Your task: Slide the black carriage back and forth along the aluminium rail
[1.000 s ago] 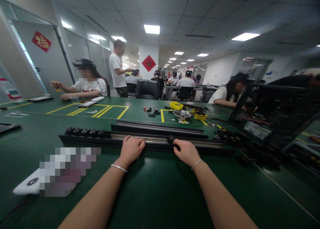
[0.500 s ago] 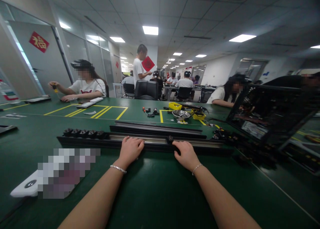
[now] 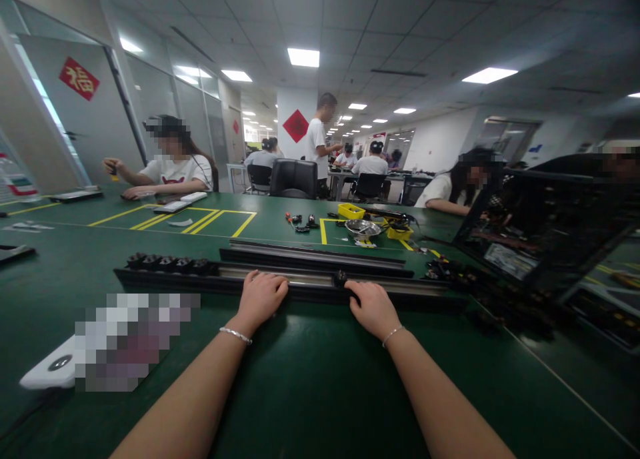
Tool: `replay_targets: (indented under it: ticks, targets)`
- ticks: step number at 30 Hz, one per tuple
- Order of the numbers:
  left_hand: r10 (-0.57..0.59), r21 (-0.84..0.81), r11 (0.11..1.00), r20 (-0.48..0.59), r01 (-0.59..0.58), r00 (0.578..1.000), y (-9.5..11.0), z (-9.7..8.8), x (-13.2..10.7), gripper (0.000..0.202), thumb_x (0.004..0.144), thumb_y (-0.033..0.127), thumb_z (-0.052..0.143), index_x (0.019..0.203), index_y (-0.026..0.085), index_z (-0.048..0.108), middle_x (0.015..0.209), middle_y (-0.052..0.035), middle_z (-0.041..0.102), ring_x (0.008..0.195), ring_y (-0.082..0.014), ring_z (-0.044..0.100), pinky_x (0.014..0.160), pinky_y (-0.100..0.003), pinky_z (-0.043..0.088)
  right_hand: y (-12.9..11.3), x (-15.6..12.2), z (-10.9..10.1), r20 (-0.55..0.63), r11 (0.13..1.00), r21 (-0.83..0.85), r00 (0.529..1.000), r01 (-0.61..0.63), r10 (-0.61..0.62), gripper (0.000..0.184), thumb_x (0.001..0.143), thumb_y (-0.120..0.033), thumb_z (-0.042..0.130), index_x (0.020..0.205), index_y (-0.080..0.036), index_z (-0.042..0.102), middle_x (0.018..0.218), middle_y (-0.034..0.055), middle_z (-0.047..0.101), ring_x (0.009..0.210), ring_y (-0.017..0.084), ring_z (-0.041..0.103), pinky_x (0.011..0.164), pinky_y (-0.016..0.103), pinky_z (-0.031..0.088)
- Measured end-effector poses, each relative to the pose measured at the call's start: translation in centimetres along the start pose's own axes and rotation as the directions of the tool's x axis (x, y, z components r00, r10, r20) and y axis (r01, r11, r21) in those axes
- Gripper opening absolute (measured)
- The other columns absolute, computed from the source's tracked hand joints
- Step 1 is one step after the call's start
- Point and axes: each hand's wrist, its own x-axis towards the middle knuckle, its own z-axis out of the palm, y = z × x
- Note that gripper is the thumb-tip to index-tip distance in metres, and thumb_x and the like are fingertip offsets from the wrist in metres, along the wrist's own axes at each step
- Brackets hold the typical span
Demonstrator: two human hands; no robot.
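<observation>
A long black rail (image 3: 310,280) with a metallic inner channel lies crosswise on the green table before me. My left hand (image 3: 263,293) is closed over its near edge, left of the middle, with fingertips at the channel. Several small black blocks (image 3: 167,264) sit in a row at the rail's left end. One more small black block (image 3: 341,278) stands alone in the channel, right of the middle. My right hand (image 3: 373,304) has its curled fingers at that lone block, the thumb lower at the rail's front. The fingertips' exact grip is partly hidden.
Behind lies a second black rail (image 3: 310,253). A metal bowl (image 3: 363,228) and a yellow bin (image 3: 351,211) stand farther back. Dark parts (image 3: 510,305) and a tilted black frame (image 3: 540,225) are at right. A white device (image 3: 50,369) lies front left. Co-workers sit across the table.
Both hands and the lone block look nearly unmoved. In the background, a standing person has walked to the right. The seated person at left has shifted a raised hand slightly.
</observation>
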Motion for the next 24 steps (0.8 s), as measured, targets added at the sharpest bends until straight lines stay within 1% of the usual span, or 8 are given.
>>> replay_targets:
  ticks: [13,24]
  targets:
    - [0.016,0.002,1.0,0.004,-0.016,1.0,-0.1,0.06,0.06,0.036,0.087,0.036,0.032,0.082,0.03,0.068,0.084,0.0007,0.07,0.087,-0.0184,0.06,0.099,-0.043,0.026,0.18,-0.07,-0.36,-0.004,1.0,0.007,1.0,-0.015,0.015,0.031,0.079,-0.02,0.045,0.106,-0.024,0.059,0.096,0.0027,0.066,0.093,0.017,0.055,0.087,0.031,0.033]
    - [0.009,0.013,1.0,0.017,-0.009,1.0,-0.09,-0.04,0.08,0.036,0.088,0.035,0.032,0.084,0.03,0.068,0.088,0.0001,0.071,0.088,-0.0185,0.06,0.098,-0.043,0.026,0.14,-0.05,-0.75,0.015,1.0,0.003,0.999,-0.028,0.028,0.031,0.08,-0.021,0.044,0.106,-0.024,0.06,0.097,0.003,0.066,0.093,0.017,0.055,0.087,0.031,0.034]
